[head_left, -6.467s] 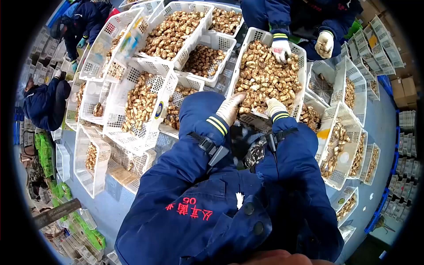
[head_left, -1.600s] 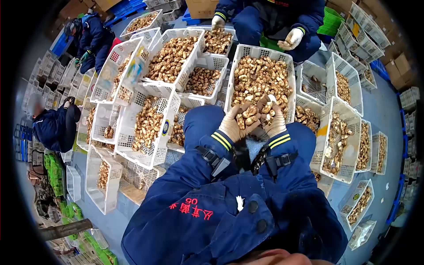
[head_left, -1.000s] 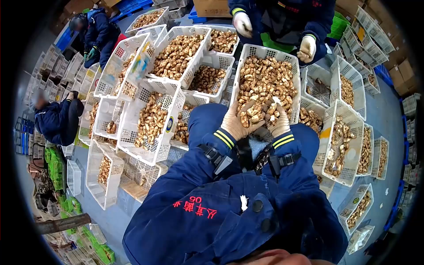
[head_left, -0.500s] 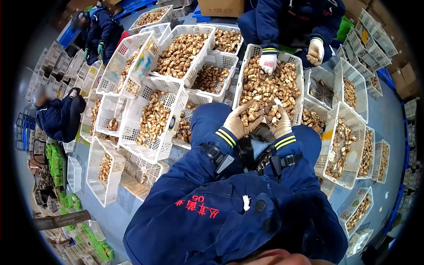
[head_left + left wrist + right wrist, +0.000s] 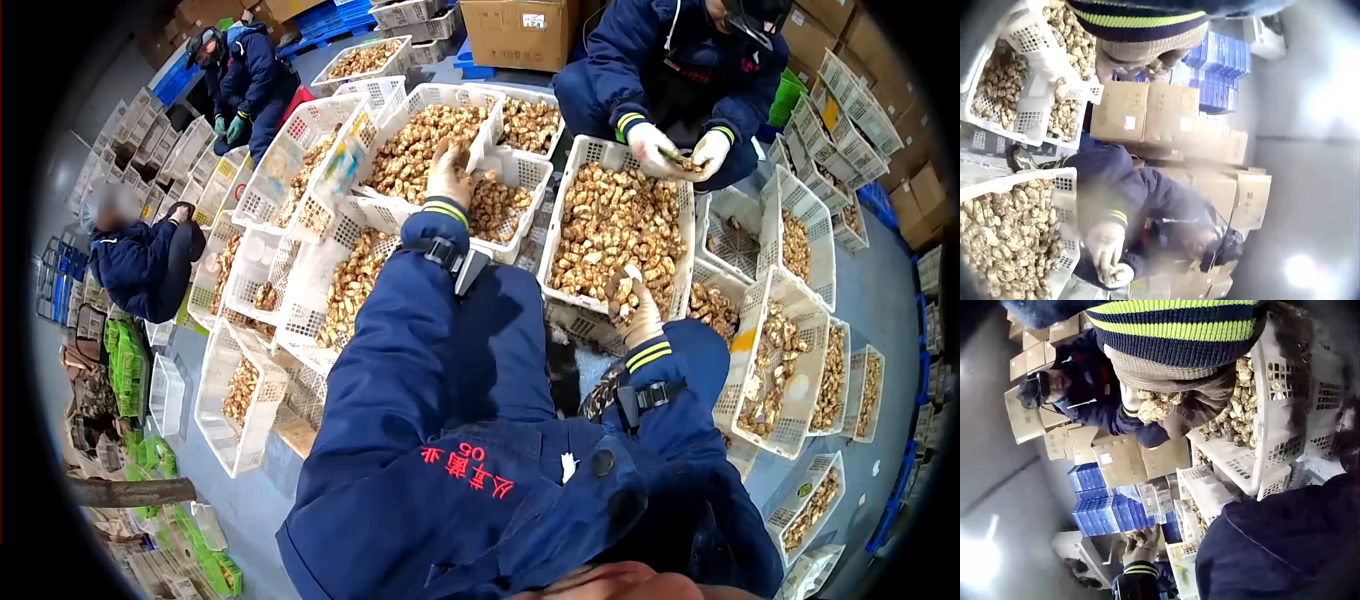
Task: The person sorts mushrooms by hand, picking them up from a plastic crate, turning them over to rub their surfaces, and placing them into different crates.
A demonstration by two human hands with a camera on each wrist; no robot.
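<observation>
blue-grey floor (image 5: 250, 490) | grey wall (image 5: 1310, 212) | glaring white light (image 5: 1304, 270) | stacked cardboard boxes (image 5: 1172, 112) | blue pallets (image 5: 1219, 53) nearby

Left hand (image 5: 1141, 59) partly hidden behind its striped cuff (image 5: 1140, 22), mushrooms (image 5: 1157, 67) in its fingers apparently too blurred to count

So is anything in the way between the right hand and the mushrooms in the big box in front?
Nothing that I can see. The right hand holds a few mushrooms at the box's near rim, and in the head view its fingers overlap the heap with nothing visible between.
</observation>
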